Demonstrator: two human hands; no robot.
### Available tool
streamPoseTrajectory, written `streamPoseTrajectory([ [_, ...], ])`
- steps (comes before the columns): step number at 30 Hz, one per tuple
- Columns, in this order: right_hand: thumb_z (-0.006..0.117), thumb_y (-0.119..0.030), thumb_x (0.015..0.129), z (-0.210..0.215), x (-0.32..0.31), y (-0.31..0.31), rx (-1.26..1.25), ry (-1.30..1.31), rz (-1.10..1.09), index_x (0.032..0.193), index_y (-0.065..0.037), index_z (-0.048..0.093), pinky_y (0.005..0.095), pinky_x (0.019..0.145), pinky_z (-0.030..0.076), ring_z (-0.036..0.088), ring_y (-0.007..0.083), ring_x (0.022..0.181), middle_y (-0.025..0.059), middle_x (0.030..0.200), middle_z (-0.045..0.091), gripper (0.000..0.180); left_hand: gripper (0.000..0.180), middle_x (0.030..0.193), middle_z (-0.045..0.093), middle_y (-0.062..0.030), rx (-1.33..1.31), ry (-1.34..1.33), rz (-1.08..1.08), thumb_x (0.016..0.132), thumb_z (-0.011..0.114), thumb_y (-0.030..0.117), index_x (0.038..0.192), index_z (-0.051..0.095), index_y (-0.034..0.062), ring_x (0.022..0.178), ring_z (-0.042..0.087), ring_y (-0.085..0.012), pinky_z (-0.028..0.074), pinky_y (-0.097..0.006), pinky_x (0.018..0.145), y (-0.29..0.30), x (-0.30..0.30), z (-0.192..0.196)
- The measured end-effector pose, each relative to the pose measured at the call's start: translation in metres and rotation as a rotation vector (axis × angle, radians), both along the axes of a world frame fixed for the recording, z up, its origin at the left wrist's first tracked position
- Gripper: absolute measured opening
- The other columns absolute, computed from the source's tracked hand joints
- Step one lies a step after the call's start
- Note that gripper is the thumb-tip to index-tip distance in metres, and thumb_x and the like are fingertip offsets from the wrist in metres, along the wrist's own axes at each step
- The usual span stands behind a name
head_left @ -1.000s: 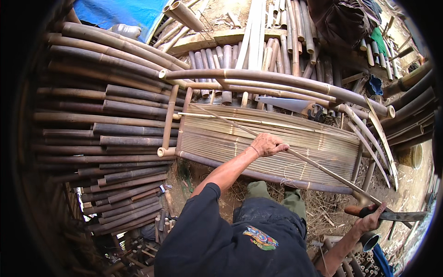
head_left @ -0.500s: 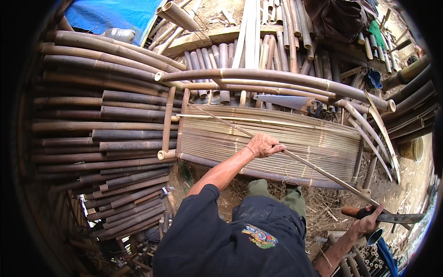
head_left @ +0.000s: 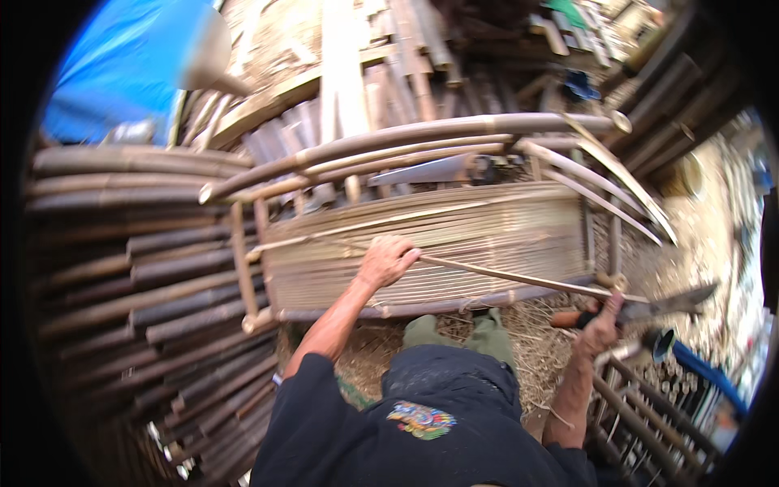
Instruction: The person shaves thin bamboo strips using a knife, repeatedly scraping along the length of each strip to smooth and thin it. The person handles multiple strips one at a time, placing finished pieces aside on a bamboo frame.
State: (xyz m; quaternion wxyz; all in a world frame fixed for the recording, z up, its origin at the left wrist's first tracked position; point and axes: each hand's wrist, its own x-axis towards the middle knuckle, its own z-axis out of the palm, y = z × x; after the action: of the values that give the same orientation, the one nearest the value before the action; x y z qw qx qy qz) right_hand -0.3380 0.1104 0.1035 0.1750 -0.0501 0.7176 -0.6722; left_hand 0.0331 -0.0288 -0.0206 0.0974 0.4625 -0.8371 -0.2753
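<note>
My left hand (head_left: 388,260) is closed round a long thin bamboo strip (head_left: 503,273), above the slatted seat of a bamboo bench (head_left: 519,221). The strip slants down to the right, toward my right hand (head_left: 599,326). That hand grips a machete (head_left: 672,303) by its wooden handle, with the wide dark blade pointing right. The strip's right end runs by my right thumb and meets the blade; whether the thumb pinches it I cannot tell. A pale loose strip (head_left: 349,226) lies lengthwise over the slats.
A handsaw (head_left: 426,171) rests behind the seat, near the bench's curved back rail (head_left: 422,131). Stacked bamboo poles (head_left: 162,284) fill the left side. Split bamboo pieces (head_left: 617,174) lean at the bench's right end. A blue tarp (head_left: 122,69) lies at the far left.
My view has swung, shifting the bench leftward. The right hand with the machete has come up and nearer the bench's front right corner. Both hands keep their hold.
</note>
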Motion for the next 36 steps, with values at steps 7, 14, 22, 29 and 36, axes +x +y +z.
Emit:
streamPoseTrajectory([
  [7,0.065,-0.031,0.093,-0.043,-0.051,-0.027,0.015,0.051,0.229,0.1,-0.002,0.059,0.0205,0.047,0.041,0.054,0.0069,0.052,0.0029,0.076,0.062,0.03,0.047,0.097,0.065,-0.0226,0.496,-0.069,-0.283,0.097,0.043,0.05,0.104,0.067,0.0095,0.095,0.06,-0.0396,0.046,-0.046,0.083,-0.02,-0.154,0.006],
  [14,0.058,-0.028,0.096,-0.161,-0.07,0.077,0.311,-0.328,-0.074,0.112,0.0,0.049,0.0243,0.035,0.044,0.055,0.012,0.043,0.0123,0.091,0.065,0.033,0.069,0.104,0.064,-0.0279,0.6,-0.414,-0.355,0.096,0.032,0.06,0.1,0.07,0.0019,0.099,0.06,-0.0436,0.045,-0.05,0.089,-0.068,-0.219,-0.125],
  [22,0.06,-0.015,0.093,-0.261,-0.05,0.266,0.763,-0.61,-0.168,0.102,-0.001,0.051,0.0269,0.033,0.039,0.052,0.0141,0.039,0.0073,0.076,0.06,0.019,0.077,0.112,0.063,-0.028,0.487,-0.597,-0.046,0.094,0.027,0.066,0.11,0.067,0.0027,0.11,0.058,-0.0431,0.044,-0.049,0.096,-0.138,-0.276,-0.286],
  [29,0.063,-0.012,0.089,-0.287,-0.008,0.343,1.021,-0.72,-0.111,0.111,0.005,0.053,0.029,0.034,0.041,0.056,0.016,0.041,0.0093,0.071,0.059,0.029,0.078,0.11,0.062,-0.0301,0.429,-0.695,-0.206,0.094,0.026,0.066,0.108,0.068,0.0016,0.108,0.057,-0.0449,0.044,-0.05,0.096,-0.145,-0.294,-0.326],
  [36,0.062,-0.01,0.09,-0.283,-0.031,0.316,1.002,-0.759,-0.025,0.111,0.006,0.053,0.0272,0.036,0.043,0.052,0.0133,0.041,0.0054,0.067,0.055,0.028,0.084,0.109,0.061,-0.0326,0.356,-0.738,0.011,0.094,0.024,0.066,0.103,0.068,-0.0055,0.11,0.056,-0.0463,0.043,-0.051,0.095,-0.206,-0.296,-0.338],
])
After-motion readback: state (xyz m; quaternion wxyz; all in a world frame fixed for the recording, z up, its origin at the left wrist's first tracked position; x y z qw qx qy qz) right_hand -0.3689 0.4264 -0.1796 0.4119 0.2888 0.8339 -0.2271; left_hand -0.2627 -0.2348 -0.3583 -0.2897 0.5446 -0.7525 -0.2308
